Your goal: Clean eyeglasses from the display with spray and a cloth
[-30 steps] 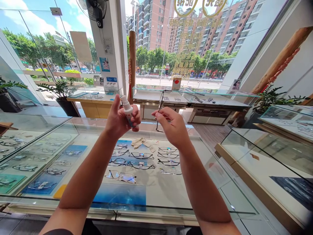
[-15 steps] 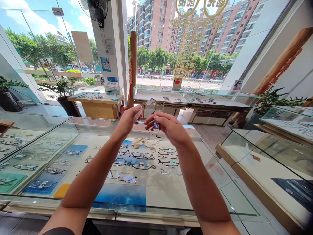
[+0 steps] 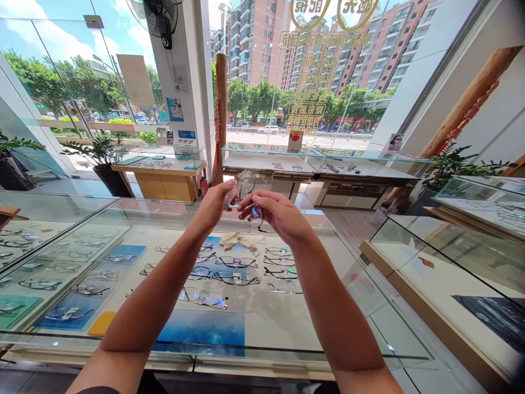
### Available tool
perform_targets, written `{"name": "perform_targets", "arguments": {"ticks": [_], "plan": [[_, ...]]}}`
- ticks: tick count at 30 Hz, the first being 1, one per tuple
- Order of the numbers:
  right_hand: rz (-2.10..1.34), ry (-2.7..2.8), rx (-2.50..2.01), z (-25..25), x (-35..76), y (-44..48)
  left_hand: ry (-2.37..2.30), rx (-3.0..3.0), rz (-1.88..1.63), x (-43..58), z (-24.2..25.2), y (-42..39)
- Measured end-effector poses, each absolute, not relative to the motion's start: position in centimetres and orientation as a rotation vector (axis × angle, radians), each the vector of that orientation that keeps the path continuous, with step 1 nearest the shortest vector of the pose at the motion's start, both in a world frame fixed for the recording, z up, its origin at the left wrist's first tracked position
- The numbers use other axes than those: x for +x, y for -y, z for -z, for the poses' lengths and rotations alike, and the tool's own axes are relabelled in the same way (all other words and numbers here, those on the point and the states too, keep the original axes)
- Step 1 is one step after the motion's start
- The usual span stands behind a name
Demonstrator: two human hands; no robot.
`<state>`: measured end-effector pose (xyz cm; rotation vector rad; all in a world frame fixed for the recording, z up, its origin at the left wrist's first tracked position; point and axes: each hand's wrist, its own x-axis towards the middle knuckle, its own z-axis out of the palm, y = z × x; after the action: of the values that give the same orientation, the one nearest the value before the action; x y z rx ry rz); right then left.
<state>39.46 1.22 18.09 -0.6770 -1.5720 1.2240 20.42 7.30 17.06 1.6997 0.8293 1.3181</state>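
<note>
Above the glass display counter (image 3: 287,334) I hold a thin-rimmed pair of glasses (image 3: 246,183) in my right hand (image 3: 283,216). Its fingers pinch the frame near the middle, with one lens above them and the other below. My left hand (image 3: 215,205) is just left of the glasses, closed around a small clear object (image 3: 230,198) whose kind I cannot make out, thumb on top. A crumpled beige cloth (image 3: 235,241) lies on the counter beyond the rows of glasses. Among those rows, a dark-rimmed pair (image 3: 237,278) sits below my hands.
More glasses fill the left part of the case, near a yellow-orange piece (image 3: 101,324). Another glass case (image 3: 410,262) stands at right. By the windows are low display cabinets (image 3: 348,189), a wooden post (image 3: 220,109) and a potted plant (image 3: 102,153).
The glasses have shifted slightly left and tilted a little, closer to my left hand. My right hand moved left with them; my left hand stays nearly in place.
</note>
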Motion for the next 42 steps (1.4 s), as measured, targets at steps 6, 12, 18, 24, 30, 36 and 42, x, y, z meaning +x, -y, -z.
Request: {"name": "perform_targets", "arguments": {"ticks": [6, 12, 18, 24, 30, 36, 42], "plan": [[-1.179, 1.366, -0.678, -17.7, 39.6, -2.4, -0.876, 1.753, -1.232, 20.5, -16.7, -7.2], [-1.150, 1.295, -0.664, -17.4, 39.6, -2.9, -0.851, 1.939, -1.110, 21.1, -16.2, -6.9], [-1.159, 1.300, -0.673, -17.4, 39.6, -3.0, -0.829, 1.927, -1.107, 21.0, -16.2, -7.0], [-1.161, 1.303, -0.673, -17.4, 39.6, -2.9, -0.822, 1.932, -1.125, 20.9, -16.4, -6.8], [-1.195, 1.269, -0.658, -17.3, 39.5, -3.1, -0.849, 1.882, -1.082, 20.9, -16.2, -7.1], [-1.319, 1.052, -0.616, -16.6, 38.6, -3.9, -0.919, 1.987, -1.095, 20.4, -16.4, -6.9], [-1.434, 0.848, -0.627, -15.8, 37.3, -4.5, -0.987, 1.922, -1.180, 19.4, -16.7, -6.6]]}}
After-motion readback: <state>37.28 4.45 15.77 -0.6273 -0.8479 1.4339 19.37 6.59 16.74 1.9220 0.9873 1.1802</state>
